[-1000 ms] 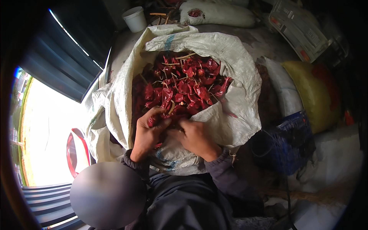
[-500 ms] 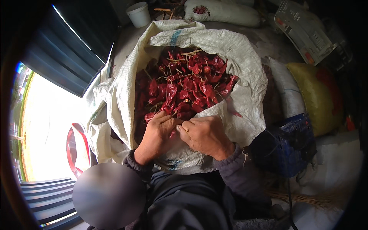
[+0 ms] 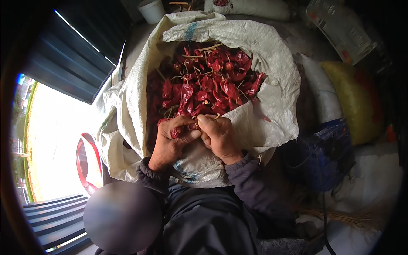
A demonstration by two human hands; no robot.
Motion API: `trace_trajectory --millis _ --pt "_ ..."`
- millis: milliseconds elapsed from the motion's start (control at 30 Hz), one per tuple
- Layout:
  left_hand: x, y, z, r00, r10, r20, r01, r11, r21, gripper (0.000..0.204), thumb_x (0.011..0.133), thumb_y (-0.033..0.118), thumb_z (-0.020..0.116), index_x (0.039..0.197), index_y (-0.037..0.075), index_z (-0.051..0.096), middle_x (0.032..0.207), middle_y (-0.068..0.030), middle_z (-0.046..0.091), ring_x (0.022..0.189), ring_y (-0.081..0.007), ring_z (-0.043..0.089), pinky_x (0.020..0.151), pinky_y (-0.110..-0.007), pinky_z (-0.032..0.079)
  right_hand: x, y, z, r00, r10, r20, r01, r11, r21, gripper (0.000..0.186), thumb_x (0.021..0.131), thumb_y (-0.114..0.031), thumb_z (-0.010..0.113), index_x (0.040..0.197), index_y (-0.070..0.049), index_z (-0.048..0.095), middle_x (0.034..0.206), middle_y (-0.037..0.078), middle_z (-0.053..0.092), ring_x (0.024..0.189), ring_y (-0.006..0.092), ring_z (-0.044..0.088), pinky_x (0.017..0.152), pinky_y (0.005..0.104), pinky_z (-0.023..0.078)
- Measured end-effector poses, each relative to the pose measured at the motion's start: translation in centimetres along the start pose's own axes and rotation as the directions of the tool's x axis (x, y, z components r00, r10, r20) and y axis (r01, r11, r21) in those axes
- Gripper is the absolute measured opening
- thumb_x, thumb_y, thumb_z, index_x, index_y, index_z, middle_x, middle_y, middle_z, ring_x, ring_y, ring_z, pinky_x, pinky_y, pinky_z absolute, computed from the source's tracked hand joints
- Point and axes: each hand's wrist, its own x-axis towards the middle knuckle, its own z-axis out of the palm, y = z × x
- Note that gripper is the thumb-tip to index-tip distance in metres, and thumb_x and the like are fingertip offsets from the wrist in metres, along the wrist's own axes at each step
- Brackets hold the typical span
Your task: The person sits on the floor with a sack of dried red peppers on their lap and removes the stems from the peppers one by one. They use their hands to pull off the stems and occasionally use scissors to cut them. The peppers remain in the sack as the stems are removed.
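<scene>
A white woven sack [image 3: 278,55] lies open before me, its mouth rolled back around a heap of dried red chili peppers [image 3: 208,89] with pale stems. Over the near edge of the heap, my left hand [image 3: 166,142] is closed around a dried chili pepper [image 3: 177,132], its wrinkled end showing between thumb and fingers. My right hand [image 3: 222,139] is closed in a pinch right beside it, fingertips meeting the left hand's. A thin pale stem [image 3: 216,116] sticks out by the right thumb. Part of what lies between the fingertips is hidden.
A blue plastic crate [image 3: 325,153] stands at the right, near a yellow-green sack [image 3: 346,102] and a white sack [image 3: 325,91]. Beyond the chili sack are a white bucket [image 3: 151,10], another filled sack [image 3: 255,9] and a grey plastic crate [image 3: 340,32]. A dark metal door [image 3: 76,51] is at left.
My hands have come slightly nearer each other and turned, showing a chili in the left hand and a stem at the right. The view has shifted, so the sack appears a little higher.
</scene>
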Motion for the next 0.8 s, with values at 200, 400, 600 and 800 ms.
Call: trace_trajectory --millis 200,400,600,800 --pt "1.4 0.0 0.8 0.997 0.082 -0.001 -0.082 0.992 -0.100 0.018 0.088 0.004 0.081 0.103 -0.001 0.073 0.091 -0.0017 0.069 0.084 -0.0097 0.062 0.080 -0.026 0.048 0.4 1.0 -0.4 0.998 -0.051 0.038 0.035 0.941 0.337 0.042 0.108 -0.033 0.055 0.070 -0.014 0.050 0.055 -0.005 0.042 0.043 0.0054 0.034 0.042 0.0261 0.028" --pt "1.0 -1.3 1.0 0.987 -0.117 -0.113 0.078 0.950 -0.301 0.011 0.093 0.004 0.075 0.101 0.000 0.070 0.092 -0.0036 0.069 0.084 -0.0111 0.063 0.080 -0.027 0.051 0.7 1.9 0.2 0.990 0.045 -0.136 0.020 0.897 0.441 0.047 0.109 -0.036 0.052 0.066 -0.017 0.044 0.051 -0.005 0.036 0.040 0.0072 0.030 0.041 0.0264 0.026" --pt "2.7 0.0 0.0 0.954 -0.106 -0.281 0.028 0.963 -0.268 0.011 0.099 0.008 0.067 0.108 0.003 0.064 0.100 -0.0091 0.070 0.088 -0.0149 0.067 0.073 -0.029 0.059 2.8 3.2 -5.4 0.974 -0.101 -0.201 0.181 0.884 0.430 0.040 0.109 -0.038 0.049 0.087 -0.006 0.060 0.069 0.002 0.060 0.050 0.0094 0.049 0.047 0.0265 0.040" --pt "7.2 -0.3 -0.7 0.940 0.245 -0.237 -0.010 0.715 0.699 0.020 0.093 0.010 0.072 0.110 0.002 0.068 0.101 -0.0123 0.071 0.077 -0.0241 0.069 0.071 -0.037 0.056 2.4 2.0 -3.0 0.979 -0.088 -0.186 0.120 0.979 0.167 0.036 0.109 -0.033 0.054 0.122 -0.001 0.066 0.102 0.008 0.074 0.077 0.0118 0.068 0.060 0.0249 0.053"
